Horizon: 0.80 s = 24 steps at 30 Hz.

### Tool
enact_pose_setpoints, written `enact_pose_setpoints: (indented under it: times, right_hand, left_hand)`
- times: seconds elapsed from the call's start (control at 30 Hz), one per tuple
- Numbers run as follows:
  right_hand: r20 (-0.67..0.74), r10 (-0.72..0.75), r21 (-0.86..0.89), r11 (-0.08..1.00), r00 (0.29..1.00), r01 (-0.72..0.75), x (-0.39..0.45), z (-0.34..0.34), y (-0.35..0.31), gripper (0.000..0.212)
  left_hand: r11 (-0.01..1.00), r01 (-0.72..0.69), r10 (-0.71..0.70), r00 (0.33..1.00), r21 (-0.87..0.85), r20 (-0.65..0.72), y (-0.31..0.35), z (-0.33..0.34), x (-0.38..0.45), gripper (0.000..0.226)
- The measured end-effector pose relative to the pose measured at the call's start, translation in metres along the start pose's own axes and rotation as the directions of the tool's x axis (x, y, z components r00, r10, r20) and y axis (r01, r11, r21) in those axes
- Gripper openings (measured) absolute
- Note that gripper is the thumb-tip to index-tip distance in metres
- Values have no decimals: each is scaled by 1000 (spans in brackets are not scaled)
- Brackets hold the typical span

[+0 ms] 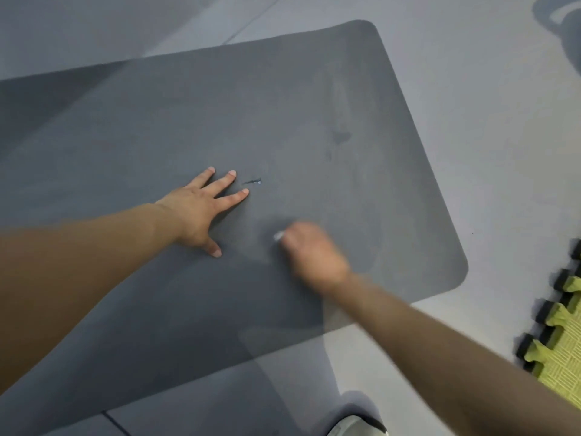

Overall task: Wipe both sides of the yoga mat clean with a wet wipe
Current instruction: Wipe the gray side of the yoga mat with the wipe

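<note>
A dark grey yoga mat (pixel 188 114) lies flat on the floor and fills most of the view. My left hand (pixel 201 209) presses flat on it with fingers spread, just left of a small tear (pixel 254 181) in the surface. My right hand (pixel 311 253), blurred by motion, is curled around a white wet wipe (pixel 278 236) and holds it against the mat near the middle. Only a corner of the wipe shows past the fingers. Damp streaks (pixel 341 133) mark the mat toward its far right end.
Light grey floor tiles (pixel 490 127) surround the mat. A yellow-green and black interlocking foam tile (pixel 562 350) lies at the right edge. A shoe tip (pixel 355 427) shows at the bottom. Something dark, only partly visible, sits in the top right corner (pixel 566 29).
</note>
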State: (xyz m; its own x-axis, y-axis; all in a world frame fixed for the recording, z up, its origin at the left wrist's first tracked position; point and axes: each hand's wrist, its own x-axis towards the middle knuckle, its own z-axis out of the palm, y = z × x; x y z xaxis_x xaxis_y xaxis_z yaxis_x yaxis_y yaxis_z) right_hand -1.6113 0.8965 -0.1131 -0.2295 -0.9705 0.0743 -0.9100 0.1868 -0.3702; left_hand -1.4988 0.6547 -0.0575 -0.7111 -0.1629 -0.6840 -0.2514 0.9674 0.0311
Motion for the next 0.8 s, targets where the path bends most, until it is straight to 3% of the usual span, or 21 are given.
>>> enact_pose_setpoints:
  times: [0.07, 0.13, 0.2, 0.23, 0.3, 0.37, 0.43, 0.5, 0.57, 0.63, 0.7, 0.73, 0.8]
  right_hand:
    - [-196, 292, -94, 945, 936, -314, -1, -30, 73, 17]
    - [-313, 570, -65, 785, 760, -616, -9, -61, 125, 13]
    - [-331, 723, 29, 650, 606, -760, -6, -67, 134, 11]
    - [-341, 727, 42, 645, 596, -763, 2, -59, 123, 7]
    - [-333, 633, 33, 749, 699, -662, 24, -31, 78, 4]
    - [-203, 491, 59, 870, 847, -490, 39, -2, 14, 13]
    - [-53, 208, 77, 976, 977, -204, 42, 20, -54, 23]
    - [145, -139, 150, 982, 980, 117, 34, 29, -97, 22]
    - [194, -299, 197, 945, 934, 261, 40, 26, -79, 30]
    - [112, -167, 140, 979, 980, 151, 55, 12, -23, 33]
    - [-94, 155, 8, 988, 983, -155, 64, -12, 54, 29]
    - [-195, 334, -10, 940, 922, -342, 63, -28, 92, 20]
    - [-335, 619, 66, 768, 711, -637, 55, -56, 150, 13]
  left_hand:
    - [1000, -12, 12, 1000, 5, 2, -4, -1, 1, 131]
    - [1000, -9, 9, 1000, 21, 2, -5, -1, 1, 130]
    - [999, -3, 3, 1000, 35, 5, -5, -1, 1, 130]
    - [999, -3, 2, 1000, 40, 5, -4, -1, 1, 130]
    - [999, -1, 2, 1000, 42, -1, -5, 0, 1, 130]
    - [999, -5, 5, 1000, 33, -6, -8, 1, 3, 129]
    - [1000, -25, 25, 999, 5, -43, -14, 3, 5, 127]
    - [998, -67, 66, 994, -17, -82, -24, 4, 6, 117]
    - [998, -58, 56, 996, -31, -68, -34, 4, 4, 107]
    - [999, -4, 3, 1000, -40, -25, -36, 4, 2, 103]
    - [997, 65, -65, 998, -39, -3, -34, 5, 2, 103]
    - [995, 94, -94, 996, -46, 5, -33, 7, 3, 104]
    - [986, 152, -150, 988, -64, 26, -33, 9, 5, 111]
